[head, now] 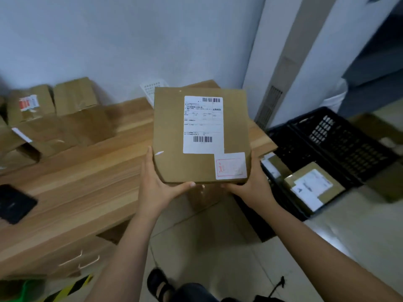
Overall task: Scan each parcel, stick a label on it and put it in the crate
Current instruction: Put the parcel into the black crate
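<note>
A flat brown cardboard parcel [170,136] is held up in the air past the table's right end. It carries a white shipping label [204,125] with barcodes and a smaller white sticker with red print [231,165] at its lower right corner. My left hand [154,184] grips the parcel's lower left corner, thumb along the bottom edge. My right hand [250,184] grips the lower right corner from below. To the right, on the floor, a black plastic crate [340,144] holds a labelled parcel [314,186].
A wooden table [87,182] with drawers runs along the left. Several brown boxes [54,118] are stacked at its back against the wall. A black device [15,203] lies near its front left edge. A sheet of small stickers [150,88] leans behind the parcel. Tiled floor lies below.
</note>
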